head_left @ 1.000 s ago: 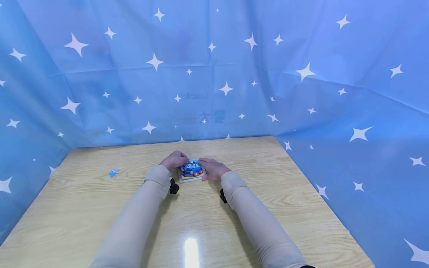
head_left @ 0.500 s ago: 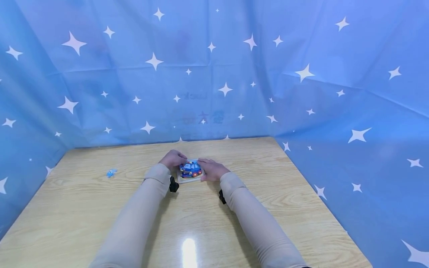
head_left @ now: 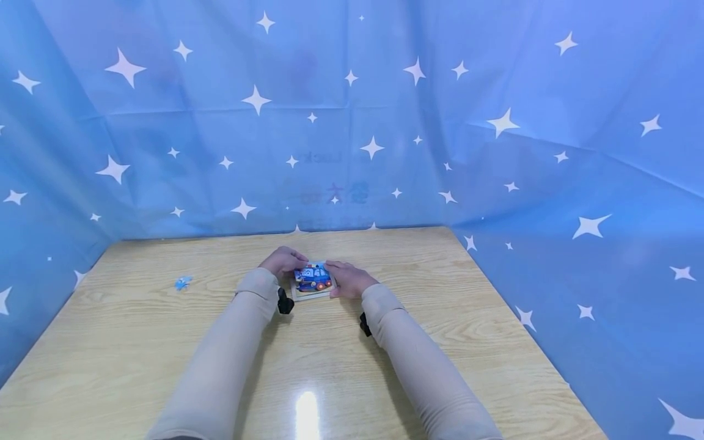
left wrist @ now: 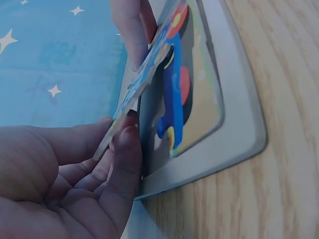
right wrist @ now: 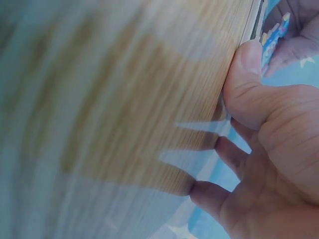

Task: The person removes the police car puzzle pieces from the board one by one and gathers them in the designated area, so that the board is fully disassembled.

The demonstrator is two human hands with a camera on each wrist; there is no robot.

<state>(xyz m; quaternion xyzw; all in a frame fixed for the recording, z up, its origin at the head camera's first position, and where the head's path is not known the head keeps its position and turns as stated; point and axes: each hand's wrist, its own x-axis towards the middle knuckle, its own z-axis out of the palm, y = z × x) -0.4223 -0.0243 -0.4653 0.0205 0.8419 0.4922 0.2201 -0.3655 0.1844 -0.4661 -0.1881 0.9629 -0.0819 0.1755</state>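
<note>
Thin flat puzzle piece [left wrist: 133, 95], printed mostly blue, pinched between thumb and fingers of left hand [head_left: 284, 261]; held tilted over rectangular, pale-rimmed puzzle tray [left wrist: 241, 99]. Blue vehicle picture with red wheels shown in tray. Tray's right edge touched by thumb of right hand [head_left: 350, 279]; other fingers spread, some tips rested on light wood-grain table [head_left: 440, 293]. Small blue piece [head_left: 183, 283] laid well apart, at left. Table backed by blue, white-starred curtain [head_left: 330, 128].
</note>
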